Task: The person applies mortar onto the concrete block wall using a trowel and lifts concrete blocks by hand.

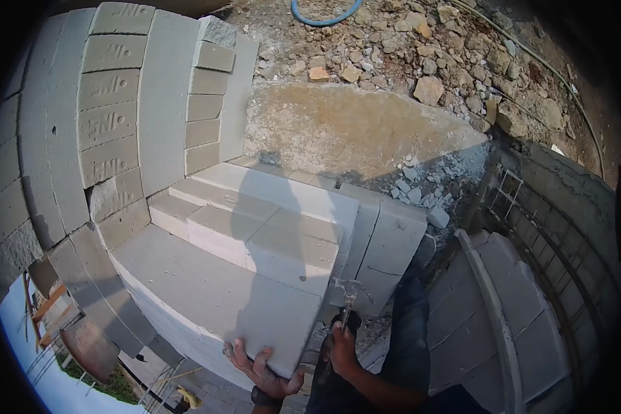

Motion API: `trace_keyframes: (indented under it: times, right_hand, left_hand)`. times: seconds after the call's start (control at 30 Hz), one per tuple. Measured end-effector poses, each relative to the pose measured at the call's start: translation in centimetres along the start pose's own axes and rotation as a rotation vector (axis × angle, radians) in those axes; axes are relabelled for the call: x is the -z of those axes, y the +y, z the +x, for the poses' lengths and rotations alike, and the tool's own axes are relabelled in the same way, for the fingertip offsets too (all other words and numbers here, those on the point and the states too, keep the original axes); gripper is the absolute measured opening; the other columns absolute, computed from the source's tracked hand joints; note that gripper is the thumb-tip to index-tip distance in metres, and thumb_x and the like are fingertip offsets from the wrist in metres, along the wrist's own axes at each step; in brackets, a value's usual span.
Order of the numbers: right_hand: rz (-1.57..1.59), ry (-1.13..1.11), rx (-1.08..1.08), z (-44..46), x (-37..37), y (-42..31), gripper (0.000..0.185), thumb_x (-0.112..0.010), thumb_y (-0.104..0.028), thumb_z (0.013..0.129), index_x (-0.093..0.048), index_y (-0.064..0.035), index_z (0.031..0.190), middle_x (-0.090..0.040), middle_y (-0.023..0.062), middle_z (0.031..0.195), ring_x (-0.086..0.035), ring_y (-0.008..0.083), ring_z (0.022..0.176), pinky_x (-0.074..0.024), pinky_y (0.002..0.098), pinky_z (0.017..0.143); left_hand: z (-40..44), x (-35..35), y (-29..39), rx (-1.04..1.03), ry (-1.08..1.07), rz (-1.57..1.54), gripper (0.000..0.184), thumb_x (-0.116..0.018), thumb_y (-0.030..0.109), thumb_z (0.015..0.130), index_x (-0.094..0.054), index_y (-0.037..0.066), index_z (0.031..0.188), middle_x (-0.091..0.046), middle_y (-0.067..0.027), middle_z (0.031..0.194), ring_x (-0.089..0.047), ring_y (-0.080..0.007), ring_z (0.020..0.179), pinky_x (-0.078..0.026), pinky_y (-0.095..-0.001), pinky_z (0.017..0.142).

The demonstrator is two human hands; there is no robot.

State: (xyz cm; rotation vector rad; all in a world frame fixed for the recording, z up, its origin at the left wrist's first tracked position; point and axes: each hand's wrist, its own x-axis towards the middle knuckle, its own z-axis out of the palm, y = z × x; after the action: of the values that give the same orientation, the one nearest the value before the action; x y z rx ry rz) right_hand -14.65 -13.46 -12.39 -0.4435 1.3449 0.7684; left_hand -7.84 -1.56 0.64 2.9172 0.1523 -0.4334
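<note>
My left hand (263,371) lies with its fingers spread against the lower edge of a large pale block (221,290), near its front right corner. My right hand (343,352) is wrapped round the handle of a hammer (350,290), whose metal head points up, just right of the block's edge. Smaller pale blocks (255,231) lie in a stepped row on top of the stack, and a shadow falls across them.
Stacked blocks (110,90) stand at the left. Rubble (393,48) and a blue hose (326,22) lie at the top. Broken chips (421,186) are at right centre, with more blocks (510,303) and a wire cage (509,190) farther right.
</note>
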Motion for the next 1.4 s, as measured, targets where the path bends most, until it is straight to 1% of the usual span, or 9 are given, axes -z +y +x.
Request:
trace_keyframes:
  times: [0.03,0.07,0.27,0.4,0.63,0.87,1.1,1.27,1.4]
  right_hand:
    - [-0.017,0.007,0.006,0.3,0.4,-0.1,0.038,-0.049,-0.049,0.104,-0.046,-0.0126,0.091,-0.041,-0.0012,0.059,-0.04,0.0124,0.039,-0.034,0.03,0.034]
    - [-0.017,-0.008,0.007,1.0,1.3,-0.2,0.039,-0.048,-0.049,0.104,-0.046,-0.0124,0.091,-0.041,-0.001,0.059,-0.039,0.0122,0.039,-0.034,0.03,0.034]
    - [0.029,0.019,0.258,8.6,5.5,1.2,0.043,-0.042,-0.051,0.105,-0.047,-0.0108,0.092,-0.039,-0.0006,0.057,-0.037,0.0131,0.037,-0.0332,0.0307,0.034]
    - [0.296,0.215,0.206,9.5,4.3,-3.0,0.043,-0.039,-0.051,0.106,-0.047,-0.011,0.092,-0.04,0.0002,0.057,-0.037,0.0148,0.037,-0.0338,0.0319,0.034]
    - [0.002,0.195,0.032,14.0,4.2,-0.9,0.046,-0.045,-0.055,0.102,-0.048,-0.0108,0.091,-0.04,-0.002,0.057,-0.038,0.0138,0.039,-0.035,0.0316,0.037]
    - [-0.103,0.059,0.123,11.5,6.5,1.1,0.046,-0.046,-0.054,0.102,-0.048,-0.01,0.09,-0.04,-0.0018,0.058,-0.038,0.0129,0.04,-0.0336,0.03,0.036]
    - [-0.178,0.078,0.281,8.4,7.8,9.1,0.042,-0.048,-0.05,0.102,-0.049,-0.0102,0.091,-0.042,-0.0014,0.061,-0.041,0.0122,0.044,-0.0361,0.0303,0.04]
    - [-0.217,0.126,0.401,6.1,12.9,19.5,0.035,-0.055,-0.044,0.101,-0.05,-0.0102,0.091,-0.043,-0.0018,0.062,-0.043,0.0115,0.047,-0.0365,0.0305,0.041]
    - [-0.044,0.175,0.384,6.6,17.2,28.4,0.036,-0.063,-0.038,0.096,-0.053,-0.0048,0.088,-0.047,0.0017,0.063,-0.046,0.0163,0.045,-0.0388,0.0333,0.04]
  left_hand:
    - [0.2,0.2,0.1,0.013,-0.001,-0.013,0.072,-0.064,0.067,0.076,-0.05,0.018,0.126,-0.028,-0.0309,0.147,-0.019,-0.0531,0.141,-0.012,-0.0767,0.108]
    - [0.2,0.7,0.3,-0.004,-0.073,0.099,0.075,-0.059,0.07,0.08,-0.041,0.018,0.13,-0.023,-0.031,0.151,-0.021,-0.0537,0.141,-0.024,-0.0706,0.109]
    - [0.6,0.6,0.8,-0.075,-0.039,0.109,0.075,-0.056,0.072,0.085,-0.04,0.017,0.134,-0.02,-0.0325,0.153,-0.013,-0.0535,0.146,-0.023,-0.0691,0.111]
    - [0.1,-0.2,0.6,-0.05,0.001,0.022,0.078,-0.056,0.073,0.086,-0.04,0.014,0.135,-0.018,-0.0331,0.154,-0.012,-0.0521,0.147,-0.023,-0.0673,0.112]
    - [0.3,0.1,0.9,-0.092,0.025,0.044,0.076,-0.058,0.069,0.084,-0.044,0.012,0.132,-0.022,-0.0334,0.153,-0.015,-0.0522,0.145,-0.019,-0.0673,0.112]
    - [0.0,0.0,0.8,-0.133,0.106,0.101,0.077,-0.06,0.07,0.083,-0.05,0.011,0.131,-0.026,-0.0295,0.156,-0.019,-0.0512,0.146,-0.015,-0.068,0.113]
    - [-1.0,-0.9,-0.5,-0.218,0.263,0.033,0.073,-0.074,0.04,0.07,-0.052,0.014,0.134,-0.03,-0.0225,0.157,-0.023,-0.0501,0.146,-0.014,-0.0726,0.112]
    - [-1.8,-1.9,-1.6,-0.265,0.382,0.017,0.075,-0.076,0.05,0.078,-0.051,0.015,0.14,-0.032,-0.0166,0.157,-0.022,-0.0426,0.148,-0.014,-0.0699,0.114]
    - [-5.1,-1.9,-3.3,-0.554,0.442,-0.342,0.063,-0.076,0.035,0.083,-0.054,0.007,0.135,-0.046,-0.0179,0.148,-0.038,-0.0392,0.141,-0.024,-0.0543,0.116]
